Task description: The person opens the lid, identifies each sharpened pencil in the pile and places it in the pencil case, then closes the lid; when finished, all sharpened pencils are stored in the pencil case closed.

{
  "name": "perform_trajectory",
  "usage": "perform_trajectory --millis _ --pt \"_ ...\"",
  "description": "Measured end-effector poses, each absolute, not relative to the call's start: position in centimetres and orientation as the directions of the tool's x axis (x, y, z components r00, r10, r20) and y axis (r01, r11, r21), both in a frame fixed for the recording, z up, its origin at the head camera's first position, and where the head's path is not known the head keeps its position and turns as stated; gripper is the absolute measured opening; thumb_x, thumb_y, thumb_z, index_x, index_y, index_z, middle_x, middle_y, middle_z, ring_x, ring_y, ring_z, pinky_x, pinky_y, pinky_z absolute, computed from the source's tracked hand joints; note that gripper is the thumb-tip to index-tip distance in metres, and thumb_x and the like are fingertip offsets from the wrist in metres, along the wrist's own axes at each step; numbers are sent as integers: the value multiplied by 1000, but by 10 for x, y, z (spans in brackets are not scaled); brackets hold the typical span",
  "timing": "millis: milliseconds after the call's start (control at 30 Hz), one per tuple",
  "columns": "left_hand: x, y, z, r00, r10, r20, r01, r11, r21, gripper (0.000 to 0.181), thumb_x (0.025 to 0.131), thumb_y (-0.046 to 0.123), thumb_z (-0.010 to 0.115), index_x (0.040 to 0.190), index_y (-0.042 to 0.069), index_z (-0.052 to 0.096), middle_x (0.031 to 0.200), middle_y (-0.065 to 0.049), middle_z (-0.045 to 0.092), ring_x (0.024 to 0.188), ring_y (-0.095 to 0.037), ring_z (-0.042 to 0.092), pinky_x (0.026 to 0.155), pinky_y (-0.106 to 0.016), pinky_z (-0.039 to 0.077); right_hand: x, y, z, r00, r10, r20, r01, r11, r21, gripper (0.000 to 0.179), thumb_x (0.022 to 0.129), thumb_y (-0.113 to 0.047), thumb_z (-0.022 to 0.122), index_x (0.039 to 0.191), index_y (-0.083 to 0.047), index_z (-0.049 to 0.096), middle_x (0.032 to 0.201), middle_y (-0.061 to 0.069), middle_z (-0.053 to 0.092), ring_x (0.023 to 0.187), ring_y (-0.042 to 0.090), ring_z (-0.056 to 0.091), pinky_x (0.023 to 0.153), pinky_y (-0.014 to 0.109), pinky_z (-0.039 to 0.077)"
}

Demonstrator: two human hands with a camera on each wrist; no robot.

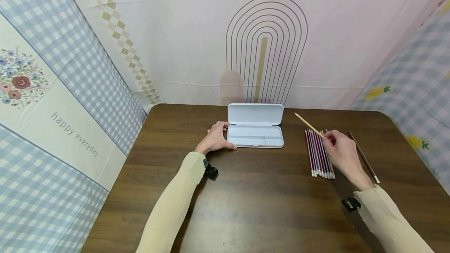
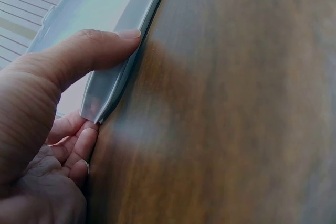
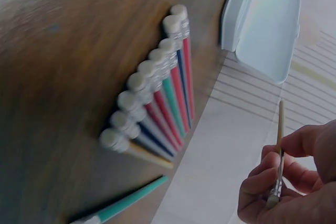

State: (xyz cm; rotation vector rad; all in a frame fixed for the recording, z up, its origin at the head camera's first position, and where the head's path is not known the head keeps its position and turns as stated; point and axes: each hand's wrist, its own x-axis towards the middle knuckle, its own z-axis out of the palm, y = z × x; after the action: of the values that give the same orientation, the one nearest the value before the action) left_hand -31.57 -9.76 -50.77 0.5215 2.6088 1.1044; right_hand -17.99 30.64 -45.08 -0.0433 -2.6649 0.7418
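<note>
A pale blue pencil case (image 1: 255, 142) lies with its lid (image 1: 255, 114) raised, showing compartments with nothing in them. My left hand (image 1: 217, 138) holds the case at its left end. In the left wrist view the thumb (image 2: 100, 51) presses on the front rim, while the other fingers bend round the corner. My right hand (image 1: 339, 153) pinches a yellow pencil (image 1: 305, 121) between thumb and fingers, its point angled up toward the case. The white eraser end of that pencil (image 3: 281, 124) sits low among the fingers in the right wrist view.
Beneath and left of the right hand lies a row of several pencils (image 1: 318, 155), erasers toward me. One separate dark pencil (image 1: 363, 157) lies to their right. The brown table (image 1: 267, 206) ends at a patterned cloth (image 1: 183, 42) behind the case.
</note>
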Motion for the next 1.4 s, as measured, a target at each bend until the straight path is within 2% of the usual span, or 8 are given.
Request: perform_trajectory --millis 67,167,467,667,933,1200,1400 --pt "-316 -98 -508 -902 420 -98 222 647 729 93 77 31 96 154 5 50 150 -18 55 143 -34 49 122 -53 30 -183 302 -450 -926 102 362 -105 854 -509 14 105 -9 66 104 3 72 85 17 69 65 5 46 59 26 37" --pt "-316 -99 -508 -903 419 -100 220 649 728 93 77 30 96 154 5 50 150 -18 55 143 -34 49 122 -53 30 -187 294 -449 -920 59 386 -158 847 -507 12 104 -8 69 103 3 73 86 16 70 68 4 47 63 26 38" --pt "-312 -98 -506 -910 401 -100 213 662 718 94 77 32 97 154 5 50 148 -18 56 142 -34 49 121 -53 30 -200 265 -450 -920 -33 390 -247 822 -514 9 103 -4 70 105 2 76 92 16 68 79 18 55 72 27 41" --pt "-311 -97 -505 -914 394 -100 209 666 716 94 77 35 98 153 6 50 148 -17 56 142 -33 49 120 -52 30 -212 247 -457 -915 -72 396 -288 805 -519 6 101 -2 73 103 1 77 95 17 71 80 23 59 73 29 42" --pt "-313 -98 -506 -911 400 -101 216 671 710 94 78 35 98 153 5 49 148 -17 56 143 -33 49 119 -51 30 -234 226 -468 -927 -134 350 -314 788 -530 9 102 -2 71 104 2 78 103 19 75 86 28 64 78 37 47" --pt "-316 -98 -508 -909 407 -89 235 676 698 95 77 38 98 153 7 50 150 -15 56 143 -31 51 116 -50 32 -254 208 -477 -940 -193 282 -324 766 -555 10 102 -1 70 104 3 80 106 20 76 94 33 69 85 45 52" --pt "-316 -96 -507 -907 412 -87 238 673 700 95 78 38 98 154 6 50 149 -15 56 141 -31 51 117 -50 32 -267 202 -482 -937 -245 250 -345 762 -548 11 102 0 71 102 3 81 103 21 77 94 34 70 86 47 53"
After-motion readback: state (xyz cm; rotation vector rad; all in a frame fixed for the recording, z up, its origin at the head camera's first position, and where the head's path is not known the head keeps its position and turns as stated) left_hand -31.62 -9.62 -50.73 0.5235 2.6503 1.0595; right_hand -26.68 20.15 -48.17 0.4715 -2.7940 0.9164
